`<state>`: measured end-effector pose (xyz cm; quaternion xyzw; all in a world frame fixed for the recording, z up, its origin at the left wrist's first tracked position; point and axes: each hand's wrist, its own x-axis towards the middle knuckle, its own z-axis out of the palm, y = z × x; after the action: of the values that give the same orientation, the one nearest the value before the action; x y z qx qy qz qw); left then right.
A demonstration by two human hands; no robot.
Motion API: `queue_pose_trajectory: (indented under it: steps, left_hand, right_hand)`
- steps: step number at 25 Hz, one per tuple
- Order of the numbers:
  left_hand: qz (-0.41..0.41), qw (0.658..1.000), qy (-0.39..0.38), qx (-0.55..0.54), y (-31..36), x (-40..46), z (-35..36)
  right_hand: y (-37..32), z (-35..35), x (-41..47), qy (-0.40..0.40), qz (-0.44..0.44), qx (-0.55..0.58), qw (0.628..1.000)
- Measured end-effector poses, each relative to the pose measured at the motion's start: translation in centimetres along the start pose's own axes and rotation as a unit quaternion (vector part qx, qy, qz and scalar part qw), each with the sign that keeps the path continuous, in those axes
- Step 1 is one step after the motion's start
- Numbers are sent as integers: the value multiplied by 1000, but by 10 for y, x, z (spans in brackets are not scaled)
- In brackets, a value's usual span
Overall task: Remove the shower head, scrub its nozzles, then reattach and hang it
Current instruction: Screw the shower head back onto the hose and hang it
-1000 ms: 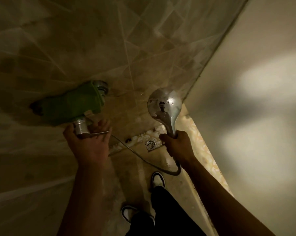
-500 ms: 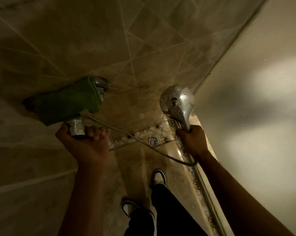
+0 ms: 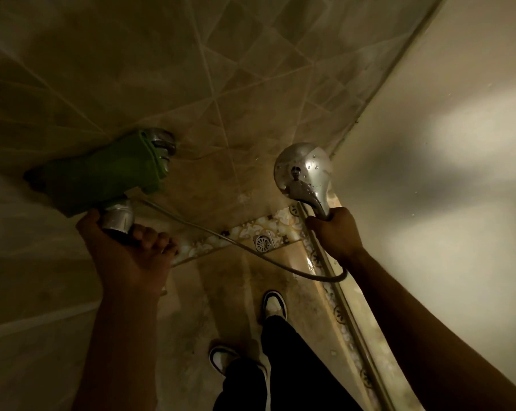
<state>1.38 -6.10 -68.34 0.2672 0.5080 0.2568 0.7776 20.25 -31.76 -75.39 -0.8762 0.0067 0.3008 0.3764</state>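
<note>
The shower head (image 3: 302, 170) is chrome; the cloth (image 3: 102, 179) on the tap is green. Wall tiles (image 3: 221, 69) are beige in a diamond pattern. The floor border (image 3: 241, 232) carries a floral motif.

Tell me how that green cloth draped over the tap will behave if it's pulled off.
The green cloth sags over the tap, so it is probably floppy and light. It lies folded in layers, so it would likely unfold when lifted. Nothing visibly pins it, so it should slide off easily.
</note>
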Motion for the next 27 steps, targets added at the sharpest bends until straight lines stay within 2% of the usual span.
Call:
queue_pose_trajectory:
  steps: [16,20,24,27]
  left_hand:
    - [-2,1000,9,-27,1,-6,3]
    - [22,999,-1,-23,0,-4,3]
    - [16,995,-9,-100,-14,-1,6]
    - [54,997,4,-48,-15,5,14]
  right_hand:
    - [10,-7,8,-15,51,60,997]
    - [8,-7,9,-15,52,51,997]
    - [6,-7,8,-6,51,43,998]
    - [1,-8,9,5,50,48,998]
